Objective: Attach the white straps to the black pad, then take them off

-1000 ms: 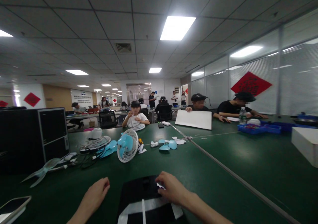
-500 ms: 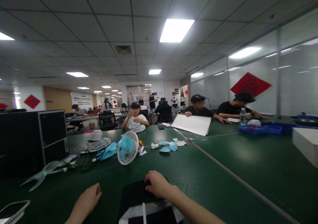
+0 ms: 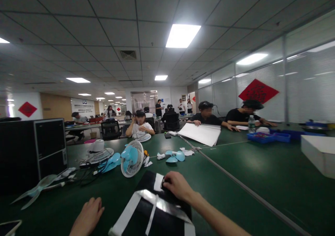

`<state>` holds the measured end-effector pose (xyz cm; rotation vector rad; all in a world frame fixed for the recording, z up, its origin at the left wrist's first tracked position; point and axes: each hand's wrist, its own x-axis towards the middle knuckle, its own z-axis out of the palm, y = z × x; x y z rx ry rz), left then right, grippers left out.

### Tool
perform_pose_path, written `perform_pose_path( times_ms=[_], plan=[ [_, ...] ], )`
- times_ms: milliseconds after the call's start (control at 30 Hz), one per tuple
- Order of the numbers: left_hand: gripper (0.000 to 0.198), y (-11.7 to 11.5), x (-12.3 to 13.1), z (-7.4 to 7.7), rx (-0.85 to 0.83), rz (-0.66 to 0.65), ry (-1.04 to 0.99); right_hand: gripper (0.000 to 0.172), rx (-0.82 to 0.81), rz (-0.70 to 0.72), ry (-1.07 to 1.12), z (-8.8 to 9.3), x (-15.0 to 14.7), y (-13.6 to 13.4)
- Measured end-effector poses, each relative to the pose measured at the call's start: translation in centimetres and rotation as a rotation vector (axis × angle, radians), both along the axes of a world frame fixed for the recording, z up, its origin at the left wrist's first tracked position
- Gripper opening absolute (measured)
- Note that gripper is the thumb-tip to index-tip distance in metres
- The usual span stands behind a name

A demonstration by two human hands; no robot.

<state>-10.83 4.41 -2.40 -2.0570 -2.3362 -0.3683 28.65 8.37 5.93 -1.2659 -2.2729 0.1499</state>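
My right hand [image 3: 178, 185] pinches the far edge of a black item with white and silvery strips [image 3: 167, 215], close to a white patch on it. I cannot make out what kind of thing it is; its near end runs out of view. To its left, my left hand [image 3: 87, 215] rests low over the green table [image 3: 230, 197] with its fingers curled in. Nothing shows in that hand, and it stays apart from the black item.
Beyond my hands stand a white fan guard with pale blue blades [image 3: 132, 158] and a loose blue fan blade [image 3: 175, 156]. A black computer case [image 3: 49, 148] is at the left. People sit across the table; one hand holds a white board [image 3: 200, 134]. Blue trays [image 3: 261, 137] lie right.
The black item has come further into view, showing more of its strips and a white patch. My right hand has shifted slightly right and up with it. My left hand has barely moved.
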Motion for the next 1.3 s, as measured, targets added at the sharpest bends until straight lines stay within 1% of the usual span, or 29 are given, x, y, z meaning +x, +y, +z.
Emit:
perform_pose_path(
  times_ms=[133,300,433,500,567,667,867,967,1067,1167,1233,1300],
  plan=[
    [0.036,0.5,-0.6,-0.5,-0.027,0.003,-0.036,0.025,-0.002,-0.185,0.08,0.9,5.9,1.0],
    [0.055,1.2,-1.5,-1.4,-0.044,0.092,-0.093,0.028,-0.029,-0.476,0.053,0.5,15.2,2.1],
    [0.062,1.1,-1.7,-1.6,-0.053,0.135,-0.132,0.029,-0.123,-0.709,0.022,-0.2,22.1,1.6],
    [0.063,1.1,-1.9,-1.6,-0.055,0.131,-0.141,0.028,-0.168,-0.794,0.027,-0.4,24.6,1.1],
    [0.063,1.2,-2.0,-1.6,-0.068,0.117,-0.144,0.027,-0.199,-0.856,0.034,-0.6,26.5,0.7],
    [0.064,1.4,-2.1,-1.7,-0.093,0.124,-0.139,0.027,-0.237,-0.909,0.047,-1.0,27.9,0.5],
    [0.068,1.7,-2.5,-2.0,-0.122,0.148,-0.123,0.025,-0.241,-0.936,0.001,-1.7,28.0,0.4],
    [0.068,2.1,-3.0,-2.6,-0.12,0.125,-0.124,0.025,-0.244,-0.935,-0.031,-1.9,27.8,0.2],
    [0.071,2.7,-3.6,-3.5,-0.091,0.115,-0.086,0.026,-0.174,-0.925,-0.091,-1.6,27.2,-0.1],
    [0.074,3.2,-4.2,-4.2,-0.125,0.116,-0.072,0.032,-0.082,-0.946,-0.115,-1.0,25.9,-1.1],
    [0.075,3.4,-4.4,-4.3,-0.151,0.125,-0.086,0.038,-0.088,-0.952,-0.08,-0.6,25.1,-2.2],
    [0.075,3.5,-4.5,-4.2,-0.16,0.127,-0.1,0.042,-0.145,-0.936,-0.037,-0.6,24.6,-3.8]
  ],
)
